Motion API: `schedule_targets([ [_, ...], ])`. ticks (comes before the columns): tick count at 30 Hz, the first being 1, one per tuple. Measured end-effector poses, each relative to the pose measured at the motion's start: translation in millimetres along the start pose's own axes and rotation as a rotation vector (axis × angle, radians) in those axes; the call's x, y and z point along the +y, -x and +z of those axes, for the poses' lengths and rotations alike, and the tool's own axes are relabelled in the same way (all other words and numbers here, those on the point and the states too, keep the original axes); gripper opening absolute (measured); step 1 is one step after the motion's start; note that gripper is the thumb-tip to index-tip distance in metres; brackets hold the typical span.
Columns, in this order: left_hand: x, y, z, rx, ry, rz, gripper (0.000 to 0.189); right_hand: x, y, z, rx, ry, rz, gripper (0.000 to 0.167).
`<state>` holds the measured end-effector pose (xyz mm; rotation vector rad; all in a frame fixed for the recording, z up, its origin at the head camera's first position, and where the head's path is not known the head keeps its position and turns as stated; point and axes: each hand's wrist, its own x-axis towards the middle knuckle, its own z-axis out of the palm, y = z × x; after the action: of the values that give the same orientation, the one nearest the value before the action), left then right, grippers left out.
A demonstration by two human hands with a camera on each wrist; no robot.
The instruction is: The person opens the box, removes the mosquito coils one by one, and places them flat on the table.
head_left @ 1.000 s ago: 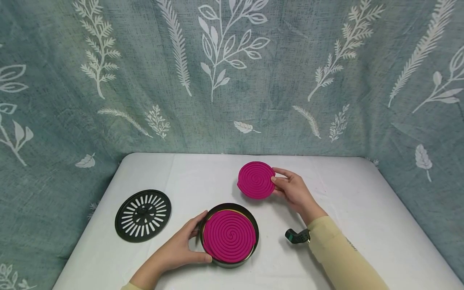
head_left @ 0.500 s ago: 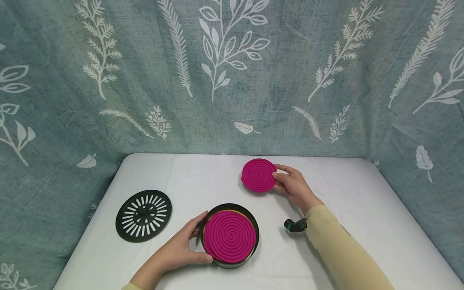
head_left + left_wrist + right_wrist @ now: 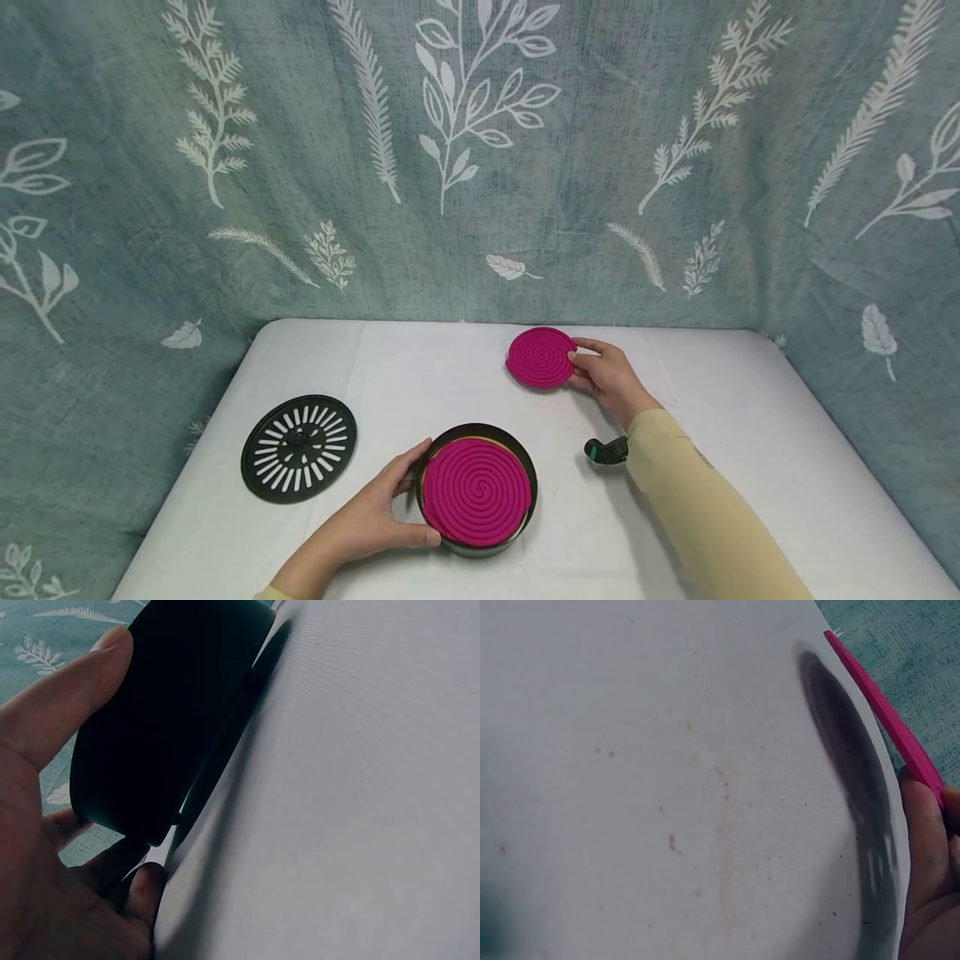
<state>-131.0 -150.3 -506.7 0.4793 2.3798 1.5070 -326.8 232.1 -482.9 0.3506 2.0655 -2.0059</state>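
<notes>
Head view: the thumb and fingers of the right hand (image 3: pixel 613 380) are pinched on the right edge of a held spiral disc (image 3: pixel 541 357), bright pink, and over the last second they have taken it a little farther off and to the right, tipping it flatter. That, I judge, leaves it well apart from the round black tin (image 3: pixel 165 712) and off the white table (image 3: pixel 420 367), since its shadow lies apart from it in the right wrist view. The left hand (image 3: pixel 366 527) hasn't budged, thumb and fingers clamped round the tin's left side, near the middle, with a second spiral disc (image 3: pixel 477 492) inside; I cannot tell what lies under that. Counting outward: two hands, two pink discs, one tin, one slotted black plate (image 3: pixel 300 450) at left, one dark device (image 3: pixel 606 451) by the right wrist, one leafy curtain (image 3: pixel 570 217) at the far side
</notes>
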Motion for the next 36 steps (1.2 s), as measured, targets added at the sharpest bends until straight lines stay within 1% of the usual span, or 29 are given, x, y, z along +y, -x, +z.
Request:
schedule_targets([
  [7, 2.0, 0.0, 0.2, -0.004, 0.0, 0.005, 0.117, 1.3, -5.9, 3.4, 0.012, 0.017, 0.021, 0.052],
  [13, 0.1, -1.3, 1.1, -0.003, 0.007, 0.011, 0.116, 6.9, -10.4, 2.0, 0.036, 0.034, 0.046, 0.052],
  [19, -0.8, -0.9, 1.0, -0.005, 0.005, 0.009, 0.117, 8.5, -14.0, 2.5, 0.034, 0.038, 0.048, 0.053],
  [24, -0.3, -0.7, 0.2, 0.001, -0.005, 0.012, 0.117, 6.3, -14.0, 4.9, 0.028, 0.045, 0.041, 0.052],
  [29, 0.1, -0.8, -0.2, 0.001, -0.011, 0.012, 0.117, 4.2, -13.7, 3.1, 0.022, 0.045, 0.046, 0.052],
  [36, -0.6, -0.3, -0.2, 0.001, -0.007, 0.005, 0.116, 2.6, -9.6, -3.1, -0.057, 0.038, 0.032, 0.055],
])
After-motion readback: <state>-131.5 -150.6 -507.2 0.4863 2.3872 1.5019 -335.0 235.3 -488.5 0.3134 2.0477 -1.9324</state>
